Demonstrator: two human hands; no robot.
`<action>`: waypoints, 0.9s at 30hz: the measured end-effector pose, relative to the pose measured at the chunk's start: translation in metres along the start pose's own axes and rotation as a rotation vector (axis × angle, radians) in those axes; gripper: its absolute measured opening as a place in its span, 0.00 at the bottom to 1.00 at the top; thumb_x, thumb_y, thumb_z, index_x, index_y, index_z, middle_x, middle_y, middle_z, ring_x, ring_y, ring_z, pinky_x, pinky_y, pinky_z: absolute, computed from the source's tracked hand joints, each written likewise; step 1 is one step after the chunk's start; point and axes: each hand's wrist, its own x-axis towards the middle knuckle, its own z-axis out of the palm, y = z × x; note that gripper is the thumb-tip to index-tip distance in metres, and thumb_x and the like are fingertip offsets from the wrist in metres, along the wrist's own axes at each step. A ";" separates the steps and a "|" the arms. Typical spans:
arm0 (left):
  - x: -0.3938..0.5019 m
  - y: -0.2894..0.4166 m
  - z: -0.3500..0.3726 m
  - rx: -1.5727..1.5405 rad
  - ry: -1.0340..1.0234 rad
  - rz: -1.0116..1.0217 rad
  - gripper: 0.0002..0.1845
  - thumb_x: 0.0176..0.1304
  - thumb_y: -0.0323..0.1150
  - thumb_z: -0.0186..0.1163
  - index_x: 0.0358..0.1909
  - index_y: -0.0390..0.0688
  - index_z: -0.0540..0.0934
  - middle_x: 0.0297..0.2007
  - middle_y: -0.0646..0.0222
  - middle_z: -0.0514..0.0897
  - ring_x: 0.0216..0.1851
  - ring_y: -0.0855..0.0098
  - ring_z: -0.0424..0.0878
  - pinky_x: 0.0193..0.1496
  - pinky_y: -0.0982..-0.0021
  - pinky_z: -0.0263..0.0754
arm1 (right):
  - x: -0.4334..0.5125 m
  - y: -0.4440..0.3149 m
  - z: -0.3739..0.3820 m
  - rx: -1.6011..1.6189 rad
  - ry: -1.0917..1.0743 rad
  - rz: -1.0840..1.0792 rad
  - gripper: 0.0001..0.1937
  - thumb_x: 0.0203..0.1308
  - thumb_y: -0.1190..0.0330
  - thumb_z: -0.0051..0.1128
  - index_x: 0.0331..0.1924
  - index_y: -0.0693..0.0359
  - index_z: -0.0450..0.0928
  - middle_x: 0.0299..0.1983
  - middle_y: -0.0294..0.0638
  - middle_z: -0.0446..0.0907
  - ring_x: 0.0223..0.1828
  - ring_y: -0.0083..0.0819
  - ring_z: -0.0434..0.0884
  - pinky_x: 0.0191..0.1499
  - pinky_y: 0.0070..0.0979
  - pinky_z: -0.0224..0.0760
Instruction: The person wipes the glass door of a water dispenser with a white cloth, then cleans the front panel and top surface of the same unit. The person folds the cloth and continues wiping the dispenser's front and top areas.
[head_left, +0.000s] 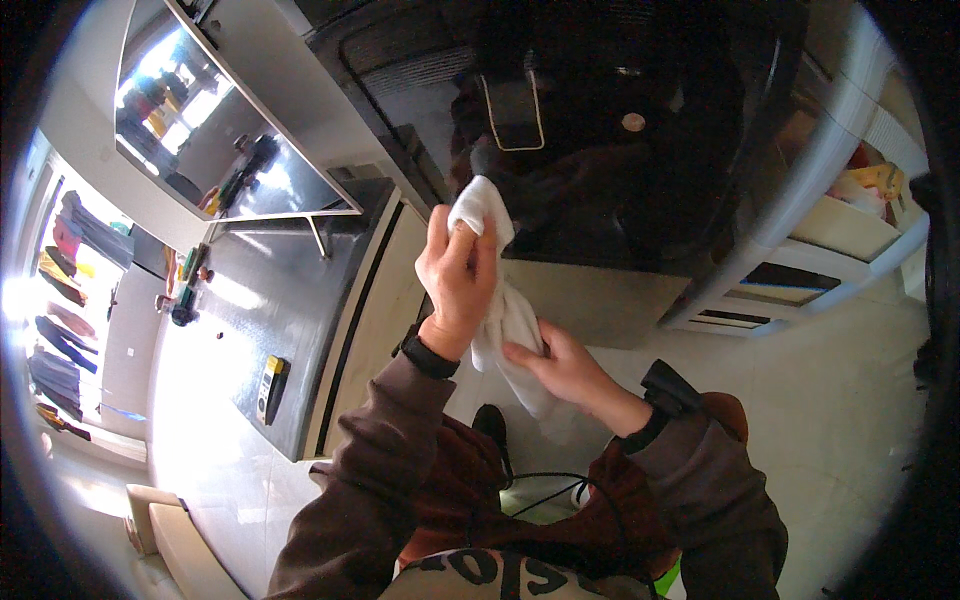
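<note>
A white cloth (510, 311), bunched and twisted, hangs between my two hands in front of me. My left hand (457, 274) grips its upper end, with a folded loop sticking up above the fingers. Lower and to the right, my right hand (566, 371) holds the lower part between thumb and fingers, and a loose end hangs below. Just beyond the cloth is a glossy black panel (600, 195) of what looks like a large appliance. It carries a pale U-shaped outline (517, 146) and a small round mark (634, 122). Whether the cloth touches the panel, I cannot tell.
To the left, a television (247, 142) stands on a dark-topped cabinet (292, 300) with a remote control (270, 390) near its front edge. A pale shelf unit (795, 225) with filled bins is at the right. Clothes (67, 300) hang by a bright window.
</note>
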 end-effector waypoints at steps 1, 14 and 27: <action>-0.001 0.001 0.000 0.056 -0.026 0.039 0.07 0.64 0.24 0.68 0.31 0.39 0.78 0.33 0.60 0.74 0.23 0.59 0.76 0.25 0.66 0.71 | 0.000 0.000 0.001 -0.003 -0.002 -0.001 0.24 0.71 0.56 0.64 0.59 0.67 0.77 0.48 0.45 0.86 0.48 0.30 0.85 0.53 0.32 0.78; -0.001 -0.002 -0.001 0.047 -0.045 0.062 0.05 0.64 0.25 0.68 0.33 0.40 0.80 0.32 0.62 0.75 0.23 0.60 0.77 0.26 0.65 0.72 | 0.002 -0.001 -0.002 -0.071 -0.042 0.080 0.25 0.71 0.57 0.65 0.61 0.67 0.76 0.50 0.41 0.85 0.50 0.26 0.83 0.55 0.28 0.76; 0.031 0.010 -0.003 0.149 0.137 0.054 0.06 0.71 0.27 0.63 0.37 0.36 0.78 0.38 0.56 0.73 0.28 0.58 0.76 0.28 0.63 0.71 | 0.006 -0.009 -0.005 0.000 0.052 -0.037 0.24 0.69 0.56 0.65 0.57 0.67 0.78 0.47 0.46 0.86 0.46 0.31 0.85 0.51 0.32 0.78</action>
